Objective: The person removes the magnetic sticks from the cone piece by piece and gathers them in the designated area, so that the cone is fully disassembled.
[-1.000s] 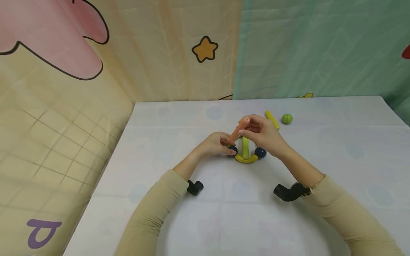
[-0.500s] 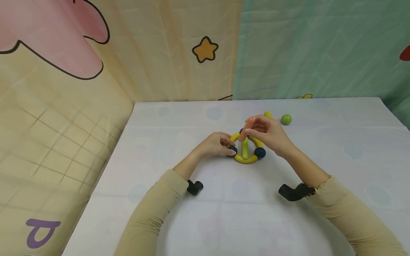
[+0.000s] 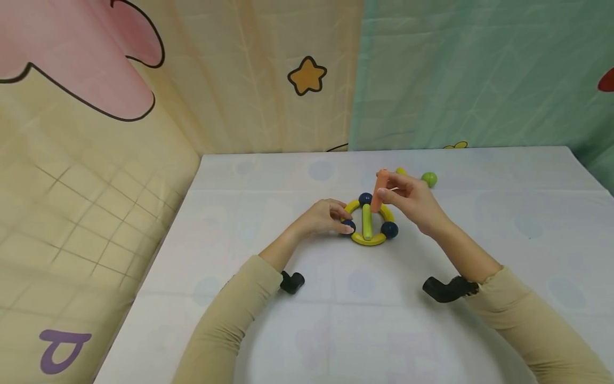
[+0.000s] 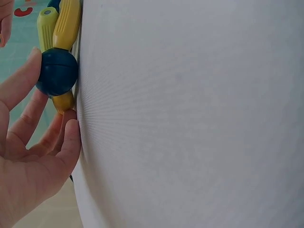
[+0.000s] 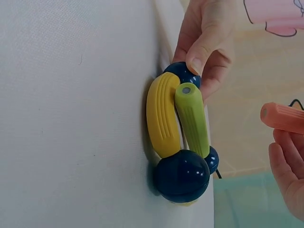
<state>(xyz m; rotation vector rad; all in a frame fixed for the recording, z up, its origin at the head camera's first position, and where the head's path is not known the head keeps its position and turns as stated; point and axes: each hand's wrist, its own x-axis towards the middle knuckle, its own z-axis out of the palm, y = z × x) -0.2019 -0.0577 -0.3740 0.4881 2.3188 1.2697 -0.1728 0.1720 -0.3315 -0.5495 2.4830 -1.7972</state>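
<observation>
A ring of curved yellow magnetic sticks (image 5: 162, 114) joined by dark blue balls (image 5: 181, 175) lies on the white table. A straight lime-green stick (image 3: 366, 221) runs from the far ball (image 3: 365, 198) toward the near curved stick. With thumb and fingers, my left hand (image 3: 322, 216) grips the ring's left blue ball (image 4: 58, 71). My right hand (image 3: 416, 204) pinches an orange stick (image 3: 379, 191) between thumb and fingers, holding it nearly upright above the ring's right side. In the right wrist view, that orange stick's lower end shows a grey magnet dot, apart from the ring.
Behind my right hand lie a yellow stick (image 3: 401, 171), mostly hidden, and a green ball (image 3: 429, 179). Patterned curtains (image 3: 268, 106) hang along the table's back and left sides. A black wrist mount (image 3: 448, 289) sits below my right hand.
My right hand has moved right with the orange stick, which has swung from a slant to nearly upright. More of the ring now shows. My left hand has stayed on its ball.
</observation>
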